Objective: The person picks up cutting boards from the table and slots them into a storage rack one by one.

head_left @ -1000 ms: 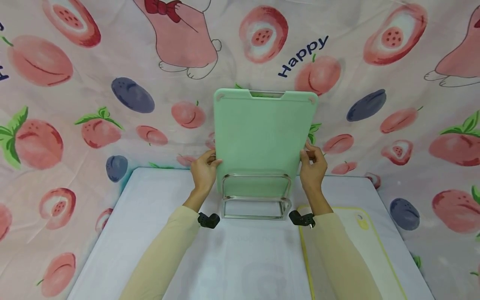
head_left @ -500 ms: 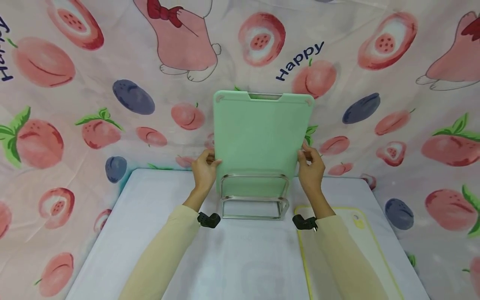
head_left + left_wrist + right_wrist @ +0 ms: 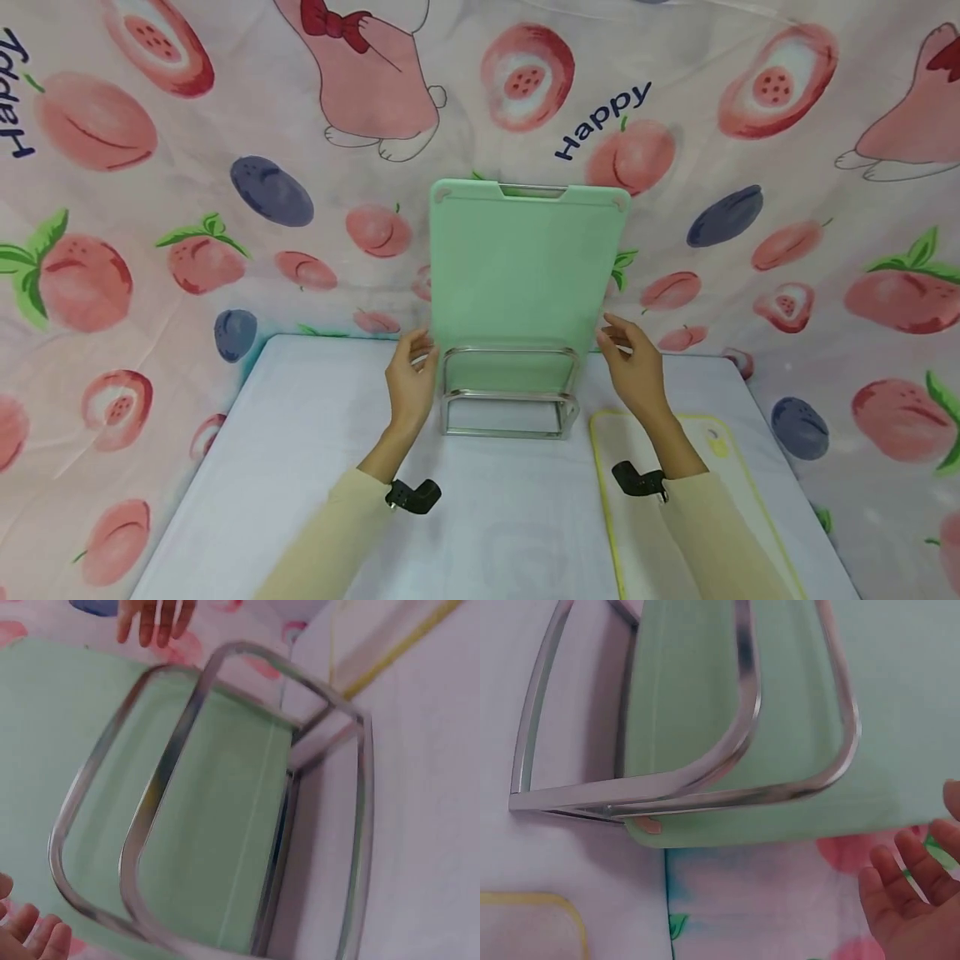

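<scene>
A light green cutting board (image 3: 525, 267) stands upright in a metal wire rack (image 3: 510, 394) at the back of the table. Its lower part sits behind the rack's front loops, also visible in both wrist views. My left hand (image 3: 411, 379) is beside the board's left edge, fingers loosely bent and holding nothing. On the other side, my right hand (image 3: 633, 367) is a little apart from the right edge, its fingers relaxed. In the right wrist view the fingers (image 3: 907, 881) spread below the board's edge with nothing in them.
A pale board with a yellow rim (image 3: 611, 508) lies flat on the white table (image 3: 495, 533) at the right, partly under my right forearm. A fruit-printed cloth (image 3: 300, 83) hangs behind the rack. Each wrist wears a small black camera (image 3: 416, 497).
Both hands have let go of the green cutting board's side edges and drawn back, slightly downward. The right hand has moved outward to the right. The board stays standing in the rack.
</scene>
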`<state>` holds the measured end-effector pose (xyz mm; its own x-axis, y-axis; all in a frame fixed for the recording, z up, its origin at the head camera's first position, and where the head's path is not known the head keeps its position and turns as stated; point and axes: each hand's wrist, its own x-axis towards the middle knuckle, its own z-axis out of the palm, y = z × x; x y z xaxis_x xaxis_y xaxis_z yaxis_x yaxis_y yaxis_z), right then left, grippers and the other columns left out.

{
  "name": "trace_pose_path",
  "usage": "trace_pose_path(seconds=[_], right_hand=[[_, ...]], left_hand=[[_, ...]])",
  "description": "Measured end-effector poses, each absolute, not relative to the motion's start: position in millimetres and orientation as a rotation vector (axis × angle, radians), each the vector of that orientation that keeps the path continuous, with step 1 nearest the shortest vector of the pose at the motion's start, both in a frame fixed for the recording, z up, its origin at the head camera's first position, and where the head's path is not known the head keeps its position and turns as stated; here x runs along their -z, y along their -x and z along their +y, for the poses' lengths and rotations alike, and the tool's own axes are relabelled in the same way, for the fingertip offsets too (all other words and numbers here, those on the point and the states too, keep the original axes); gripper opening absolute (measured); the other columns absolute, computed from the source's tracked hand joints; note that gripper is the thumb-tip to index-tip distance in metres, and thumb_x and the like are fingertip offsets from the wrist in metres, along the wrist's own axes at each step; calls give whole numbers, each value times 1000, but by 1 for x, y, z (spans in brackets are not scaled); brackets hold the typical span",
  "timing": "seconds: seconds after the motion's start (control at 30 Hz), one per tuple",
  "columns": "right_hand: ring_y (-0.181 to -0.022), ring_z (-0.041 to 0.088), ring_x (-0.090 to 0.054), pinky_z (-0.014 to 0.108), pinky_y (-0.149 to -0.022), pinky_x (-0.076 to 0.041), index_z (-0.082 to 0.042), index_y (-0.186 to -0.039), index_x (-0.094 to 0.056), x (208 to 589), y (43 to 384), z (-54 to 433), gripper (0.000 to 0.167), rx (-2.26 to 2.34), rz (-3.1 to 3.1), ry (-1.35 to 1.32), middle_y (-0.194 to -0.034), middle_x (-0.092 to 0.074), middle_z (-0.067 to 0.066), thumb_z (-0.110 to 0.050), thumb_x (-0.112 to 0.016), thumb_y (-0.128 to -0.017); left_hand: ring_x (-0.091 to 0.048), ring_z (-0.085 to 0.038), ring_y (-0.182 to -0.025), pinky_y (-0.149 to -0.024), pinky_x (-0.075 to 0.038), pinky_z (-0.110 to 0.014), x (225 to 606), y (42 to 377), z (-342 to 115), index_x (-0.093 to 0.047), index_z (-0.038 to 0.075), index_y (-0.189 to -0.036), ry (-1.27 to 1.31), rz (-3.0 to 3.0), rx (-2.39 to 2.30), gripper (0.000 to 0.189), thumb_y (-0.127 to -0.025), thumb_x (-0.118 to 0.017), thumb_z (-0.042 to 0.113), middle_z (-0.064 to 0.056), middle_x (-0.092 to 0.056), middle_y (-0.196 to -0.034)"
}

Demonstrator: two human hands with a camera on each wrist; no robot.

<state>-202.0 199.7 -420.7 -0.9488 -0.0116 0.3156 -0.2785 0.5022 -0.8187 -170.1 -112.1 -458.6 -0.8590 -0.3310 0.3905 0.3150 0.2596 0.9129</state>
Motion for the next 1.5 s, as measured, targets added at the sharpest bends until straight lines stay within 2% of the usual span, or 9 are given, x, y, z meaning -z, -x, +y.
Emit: trace_pose_path(seconds=[0.17,0.43,0.9,1.0,1.17,1.23,1.3,1.37,1.5], right_hand=[[-108,20,-55,43,-93,-45,-12,-136,-53,423,186,212,42,-1427,-2480,-153,-119,-60,10,-31,-54,-99],[-103,0,-52,16,-86,-42,-14,-136,-53,437,150,236,40,-1394,-2545,-50,-118,-61,7,-30,-53,-99],[-100,-9,-47,2,-80,-37,-10,-134,-54,494,92,270,41,-1295,-2690,186,-118,-61,10,-32,-53,-99],[-101,-3,-51,2,-78,-37,-9,-133,-55,505,82,277,40,-1242,-2706,270,-118,-62,11,-30,-54,-99],[-110,26,-55,1,-74,-37,-6,-135,-52,518,69,293,45,-1173,-2766,397,-120,-60,14,-33,-51,-99],[-111,28,-55,0,-72,-36,-6,-135,-51,522,64,300,46,-1154,-2790,450,-121,-60,14,-35,-50,-100],[-107,21,-57,0,-70,-36,-6,-135,-52,526,59,306,45,-1133,-2801,514,-120,-60,15,-35,-50,-99],[-98,6,-56,1,-68,-36,-6,-134,-53,530,54,311,44,-1120,-2797,585,-120,-61,15,-34,-52,-99],[-85,-15,-41,3,-65,-37,-5,-132,-54,538,47,322,45,-1089,-2773,685,-120,-61,17,-34,-53,-98]], left_hand=[[-61,-30,-101,-85,-51,-40,464,146,-99,-53,-8,-120,-22,-1902,1695,29,-93,-59,-2,-20,-62,-106],[-57,-45,-95,-79,-53,-33,451,104,-62,-50,-17,-113,55,-1688,1788,25,-88,-55,-17,-33,-56,-101],[-60,-29,-89,-75,-54,-31,519,56,17,-58,1,-107,-2,-1674,1800,20,-90,-59,-8,-17,-60,-95],[-60,-27,-89,-72,-54,-31,537,43,36,-58,4,-107,-24,-1733,1845,24,-88,-61,-10,-13,-61,-94],[-60,-23,-90,-71,-55,-31,551,29,55,-59,10,-106,-110,-1875,2011,25,-88,-63,-6,-8,-61,-95],[-60,-22,-89,-72,-55,-30,555,26,59,-59,10,-106,-157,-1917,2072,24,-87,-63,-5,-8,-62,-95],[-60,-20,-90,-73,-55,-30,558,23,63,-59,9,-106,-207,-1949,2119,24,-87,-64,-4,-9,-62,-95],[-61,-20,-89,-74,-54,-29,562,20,66,-60,5,-107,-237,-1966,2153,23,-86,-66,-4,-10,-62,-95],[-64,-22,-89,-74,-55,-28,567,13,75,-61,-2,-110,-211,-1982,2192,27,-84,-69,-2,-10,-64,-97]])
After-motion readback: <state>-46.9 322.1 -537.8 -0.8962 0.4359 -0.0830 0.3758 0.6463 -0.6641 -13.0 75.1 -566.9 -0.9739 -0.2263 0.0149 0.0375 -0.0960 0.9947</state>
